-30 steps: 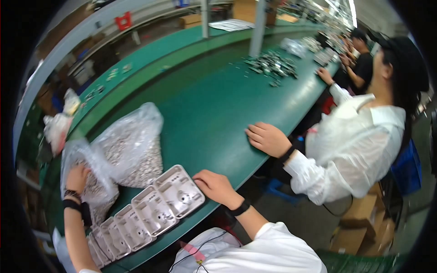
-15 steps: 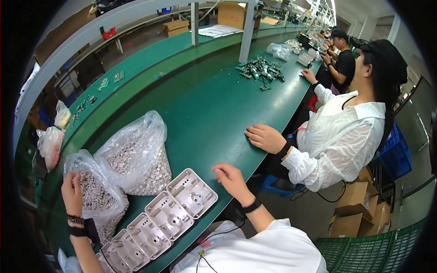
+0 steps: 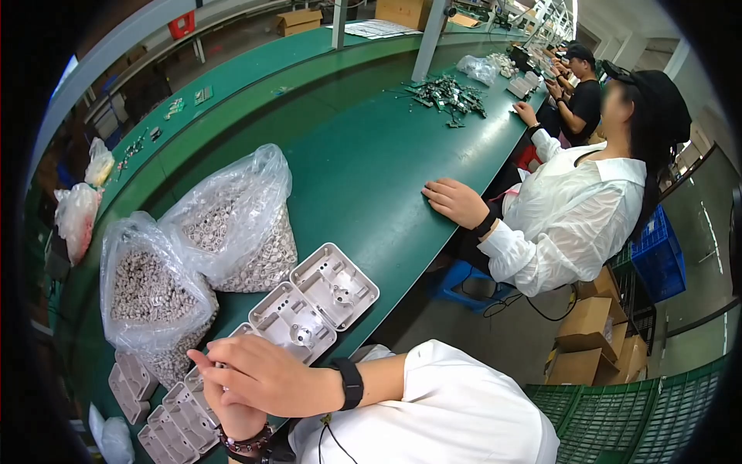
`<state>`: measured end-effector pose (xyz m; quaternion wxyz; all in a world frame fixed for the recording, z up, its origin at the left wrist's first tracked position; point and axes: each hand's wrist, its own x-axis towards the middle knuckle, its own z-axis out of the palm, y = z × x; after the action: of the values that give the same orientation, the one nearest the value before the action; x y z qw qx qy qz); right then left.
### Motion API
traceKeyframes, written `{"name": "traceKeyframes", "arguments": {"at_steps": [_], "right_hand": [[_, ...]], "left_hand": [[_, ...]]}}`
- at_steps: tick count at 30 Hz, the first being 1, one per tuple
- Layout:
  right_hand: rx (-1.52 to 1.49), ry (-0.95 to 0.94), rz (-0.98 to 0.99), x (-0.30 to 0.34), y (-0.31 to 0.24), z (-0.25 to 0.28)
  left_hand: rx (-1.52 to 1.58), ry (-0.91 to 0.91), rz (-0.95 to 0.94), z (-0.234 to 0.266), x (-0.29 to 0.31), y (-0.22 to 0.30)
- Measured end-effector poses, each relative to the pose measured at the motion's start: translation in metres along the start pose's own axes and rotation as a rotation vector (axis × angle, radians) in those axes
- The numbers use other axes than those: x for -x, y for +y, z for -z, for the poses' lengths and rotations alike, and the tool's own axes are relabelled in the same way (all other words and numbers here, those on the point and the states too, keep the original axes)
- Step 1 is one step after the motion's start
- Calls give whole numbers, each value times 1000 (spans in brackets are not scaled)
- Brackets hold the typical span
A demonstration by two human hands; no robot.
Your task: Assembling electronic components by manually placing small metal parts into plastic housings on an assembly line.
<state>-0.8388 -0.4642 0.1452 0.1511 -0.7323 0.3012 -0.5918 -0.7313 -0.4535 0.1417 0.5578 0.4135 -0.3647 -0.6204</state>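
Observation:
My right hand [image 3: 270,379] crosses over my left hand [image 3: 238,416], and the two meet above a row of light grey plastic housings [image 3: 337,284]. The fingers of the right hand are bent and drawn together; whatever is in them is too small or hidden to make out. Curled beneath it, my left hand has its fingertips mostly covered, and its contents cannot be seen. The open-topped housings have moulded insides with a round metallic-looking fitting. Beyond the hands stand two clear plastic bags, the left bag [image 3: 116,240] and the right bag [image 3: 267,174], full of small whitish parts.
Another grey housing [image 3: 131,387] lies beside the left bag. A pile of small green circuit boards [image 3: 448,99] sits farther along the green bench [image 3: 363,185]. At my right, a co-worker's hand [image 3: 456,203] rests by the bench edge. Cardboard boxes [image 3: 591,332] stand on the floor.
My left hand has left the left bag and come down toward me. My right hand has swung left from beside the housings to meet it. The view has shifted slightly.

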Motion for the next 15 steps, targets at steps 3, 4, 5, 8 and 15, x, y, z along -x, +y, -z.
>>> {"name": "traceKeyframes", "arguments": {"at_steps": [3,4,5,8,15], "right_hand": [[77,-30,42,-4,1,-10],[113,-77,64,-5,2,-10],[150,-123,87,-7,4,-11],[117,-152,60,-13,5,-15],[-37,-136,133,-23,14,-24]], "left_hand": [[351,61,50,10,-4,3],[405,-36,102,21,-4,4],[458,-133,155,32,-4,4],[462,-147,223,41,-2,5],[378,510,108,7,-23,9]]}}
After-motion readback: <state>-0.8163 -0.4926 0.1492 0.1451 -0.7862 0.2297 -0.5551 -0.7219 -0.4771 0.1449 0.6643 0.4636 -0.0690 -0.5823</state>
